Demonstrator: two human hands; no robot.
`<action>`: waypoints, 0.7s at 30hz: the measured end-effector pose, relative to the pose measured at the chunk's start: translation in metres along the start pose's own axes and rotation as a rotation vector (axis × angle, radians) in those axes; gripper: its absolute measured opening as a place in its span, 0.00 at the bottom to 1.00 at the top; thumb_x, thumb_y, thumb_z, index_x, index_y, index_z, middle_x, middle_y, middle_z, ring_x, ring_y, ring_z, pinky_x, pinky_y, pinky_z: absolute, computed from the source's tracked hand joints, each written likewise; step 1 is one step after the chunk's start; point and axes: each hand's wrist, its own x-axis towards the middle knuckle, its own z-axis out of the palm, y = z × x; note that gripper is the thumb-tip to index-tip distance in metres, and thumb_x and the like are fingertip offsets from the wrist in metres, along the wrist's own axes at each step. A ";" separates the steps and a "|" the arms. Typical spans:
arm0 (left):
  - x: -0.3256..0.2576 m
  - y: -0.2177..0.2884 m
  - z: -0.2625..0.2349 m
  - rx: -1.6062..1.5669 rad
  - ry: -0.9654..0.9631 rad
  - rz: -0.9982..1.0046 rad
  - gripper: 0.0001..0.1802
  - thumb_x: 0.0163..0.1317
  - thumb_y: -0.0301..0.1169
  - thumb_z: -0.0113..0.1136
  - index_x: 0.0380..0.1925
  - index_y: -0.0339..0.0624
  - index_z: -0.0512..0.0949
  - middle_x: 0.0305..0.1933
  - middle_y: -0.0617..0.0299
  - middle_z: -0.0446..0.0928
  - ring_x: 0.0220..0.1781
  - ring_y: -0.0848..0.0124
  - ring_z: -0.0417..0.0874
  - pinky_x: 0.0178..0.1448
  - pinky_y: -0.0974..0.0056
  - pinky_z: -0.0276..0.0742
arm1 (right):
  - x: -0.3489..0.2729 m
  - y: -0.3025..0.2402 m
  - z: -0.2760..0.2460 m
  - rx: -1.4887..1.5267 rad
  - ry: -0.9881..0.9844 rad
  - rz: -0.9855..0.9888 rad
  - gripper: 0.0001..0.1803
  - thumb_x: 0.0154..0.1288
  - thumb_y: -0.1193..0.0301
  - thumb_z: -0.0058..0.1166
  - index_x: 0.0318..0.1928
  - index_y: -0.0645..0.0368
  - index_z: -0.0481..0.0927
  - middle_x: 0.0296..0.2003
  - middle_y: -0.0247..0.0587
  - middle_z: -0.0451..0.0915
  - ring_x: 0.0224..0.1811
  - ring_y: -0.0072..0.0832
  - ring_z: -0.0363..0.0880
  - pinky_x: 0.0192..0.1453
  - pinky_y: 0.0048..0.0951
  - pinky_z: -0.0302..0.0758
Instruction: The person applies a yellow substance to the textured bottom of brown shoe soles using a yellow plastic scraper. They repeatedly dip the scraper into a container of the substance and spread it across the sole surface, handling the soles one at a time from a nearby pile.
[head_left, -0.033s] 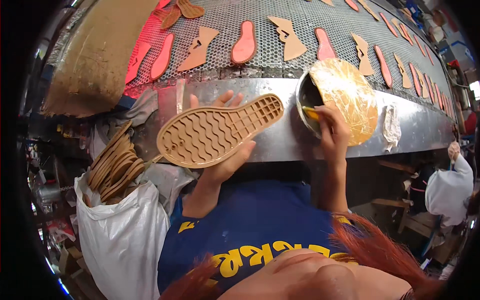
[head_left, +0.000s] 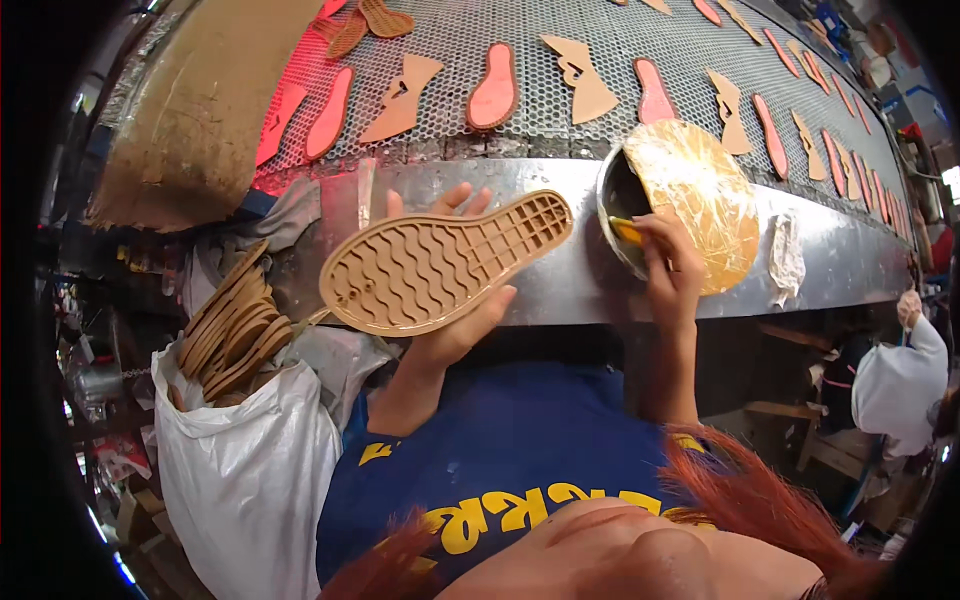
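Left hand (head_left: 455, 310) cradles a tan sole (head_left: 440, 265) tread-up from beneath, fingers spread for support, while right hand (head_left: 665, 265) pinches a yellow brush (head_left: 628, 232) dipped into the adjacent glue pot (head_left: 612, 195).

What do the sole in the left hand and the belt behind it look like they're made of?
The shoe sole, held by the left hand, looks like tan moulded rubber or a similar plastic: matte, with a crisp wavy tread and a grid at the heel. The conveyor belt looks like perforated metal mesh: grey, with regular small holes.
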 end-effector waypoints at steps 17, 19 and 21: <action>-0.004 -0.005 0.001 -0.021 -0.061 0.105 0.53 0.47 0.20 0.63 0.67 0.54 0.40 0.63 0.48 0.54 0.71 0.51 0.55 0.70 0.48 0.56 | -0.007 -0.054 0.012 0.263 0.186 -0.255 0.17 0.64 0.60 0.55 0.35 0.65 0.79 0.40 0.51 0.78 0.41 0.35 0.77 0.48 0.30 0.72; -0.004 -0.004 0.002 -0.026 -0.070 0.126 0.53 0.46 0.20 0.64 0.67 0.54 0.41 0.63 0.48 0.55 0.71 0.51 0.56 0.70 0.48 0.56 | -0.006 -0.061 0.016 0.216 0.154 -0.275 0.14 0.62 0.63 0.57 0.36 0.64 0.79 0.40 0.51 0.78 0.41 0.35 0.78 0.46 0.29 0.73; -0.004 -0.004 0.001 -0.028 -0.086 0.142 0.53 0.46 0.20 0.64 0.67 0.55 0.41 0.63 0.48 0.54 0.71 0.51 0.55 0.71 0.47 0.56 | -0.007 -0.062 0.021 0.166 0.147 -0.278 0.13 0.61 0.65 0.59 0.37 0.64 0.79 0.40 0.51 0.78 0.40 0.36 0.78 0.45 0.29 0.74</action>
